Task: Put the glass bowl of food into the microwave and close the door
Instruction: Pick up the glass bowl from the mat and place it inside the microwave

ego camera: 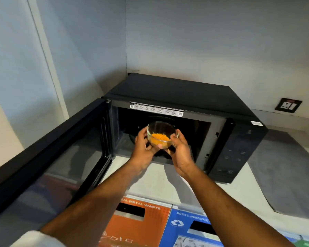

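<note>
A small glass bowl (160,134) with orange food in it is held just in front of the open cavity of a black microwave (185,97). My left hand (143,148) cups the bowl's left side and my right hand (181,152) grips its right side and underside. The microwave door (48,157) is swung wide open to the left. Behind the bowl, the dark turntable inside the cavity is partly hidden.
The microwave stands on a white counter (161,184) in a wall corner. A grey mat (282,168) lies to its right, below a wall socket (288,105). Under the counter edge are an orange waste bin (137,227) and a blue recycling bin (191,229).
</note>
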Tool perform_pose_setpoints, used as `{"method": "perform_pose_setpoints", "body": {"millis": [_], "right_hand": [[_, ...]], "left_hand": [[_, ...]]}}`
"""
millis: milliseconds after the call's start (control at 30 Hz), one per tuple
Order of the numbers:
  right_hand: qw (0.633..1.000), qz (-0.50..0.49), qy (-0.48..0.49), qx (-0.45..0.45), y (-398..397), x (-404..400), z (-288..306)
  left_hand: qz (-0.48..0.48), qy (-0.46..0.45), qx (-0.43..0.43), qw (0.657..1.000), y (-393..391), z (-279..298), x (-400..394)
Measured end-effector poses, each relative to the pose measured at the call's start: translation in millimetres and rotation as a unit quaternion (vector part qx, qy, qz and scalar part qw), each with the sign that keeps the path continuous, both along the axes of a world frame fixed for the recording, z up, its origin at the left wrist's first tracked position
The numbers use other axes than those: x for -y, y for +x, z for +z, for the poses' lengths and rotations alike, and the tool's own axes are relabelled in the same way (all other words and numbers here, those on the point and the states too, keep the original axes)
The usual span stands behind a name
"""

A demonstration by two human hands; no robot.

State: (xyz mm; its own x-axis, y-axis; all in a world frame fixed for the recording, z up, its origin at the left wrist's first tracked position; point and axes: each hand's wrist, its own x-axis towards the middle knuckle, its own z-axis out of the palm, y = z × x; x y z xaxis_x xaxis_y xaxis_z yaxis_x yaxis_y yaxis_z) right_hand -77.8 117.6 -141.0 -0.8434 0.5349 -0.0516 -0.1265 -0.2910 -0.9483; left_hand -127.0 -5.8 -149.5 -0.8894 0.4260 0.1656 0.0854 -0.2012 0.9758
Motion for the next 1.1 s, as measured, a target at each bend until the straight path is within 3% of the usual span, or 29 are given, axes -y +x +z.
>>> {"method": "perform_pose_setpoints", "body": {"millis": [133, 267, 433, 600, 1100], "right_hand": [[0.999, -0.034, 0.018, -0.021, -41.9, -18.6, -17.6], [0.997, -0.059, 0.051, -0.022, -73.1, -36.3, -35.7], [0.991, -0.077, 0.103, 0.028, -100.7, -51.1, -54.3], [0.991, -0.083, 0.09, 0.046, -116.8, -54.7, -59.7], [0.986, -0.079, 0.123, 0.08, -128.5, -56.4, -66.5]], "left_hand": [[0.037, -0.036, -0.024, 0.998, -44.0, -10.5, -24.8], [0.022, -0.034, 0.005, 0.999, -73.4, -27.6, -43.0], [0.011, -0.017, 0.055, 0.998, -99.0, -56.6, -57.1], [-0.004, -0.014, 0.05, 0.999, -110.2, -61.3, -67.6], [-0.021, -0.145, 0.044, 0.988, -113.7, -47.8, -58.2]]}}
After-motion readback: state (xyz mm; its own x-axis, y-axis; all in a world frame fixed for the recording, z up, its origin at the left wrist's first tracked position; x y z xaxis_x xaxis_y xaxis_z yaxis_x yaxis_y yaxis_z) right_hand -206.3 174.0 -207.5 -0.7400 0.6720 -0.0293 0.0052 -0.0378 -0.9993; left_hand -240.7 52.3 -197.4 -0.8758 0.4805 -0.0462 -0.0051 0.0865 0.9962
